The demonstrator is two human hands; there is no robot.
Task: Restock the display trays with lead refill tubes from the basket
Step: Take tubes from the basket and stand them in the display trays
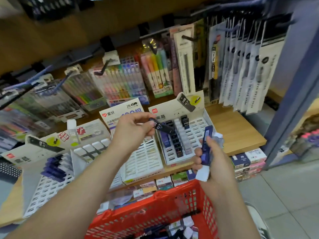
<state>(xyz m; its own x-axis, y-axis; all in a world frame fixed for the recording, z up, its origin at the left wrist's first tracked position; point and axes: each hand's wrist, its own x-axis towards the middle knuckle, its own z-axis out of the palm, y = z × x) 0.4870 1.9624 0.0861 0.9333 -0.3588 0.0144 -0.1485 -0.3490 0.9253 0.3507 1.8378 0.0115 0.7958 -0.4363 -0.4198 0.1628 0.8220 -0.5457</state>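
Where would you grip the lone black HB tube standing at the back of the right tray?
Pinch the black HB tube by its upper end, which stands proud of the right tray; its lower part sits in a slot. Come from above and the right, where the slots look empty; pale tubes crowd its left side.

You're in a stationery shop: packaged pens (120,81) hang from hooks (103,70) beyond your fingers (138,118), refill display trays (198,135) sit under them, a shopping basket (172,193) nearer.
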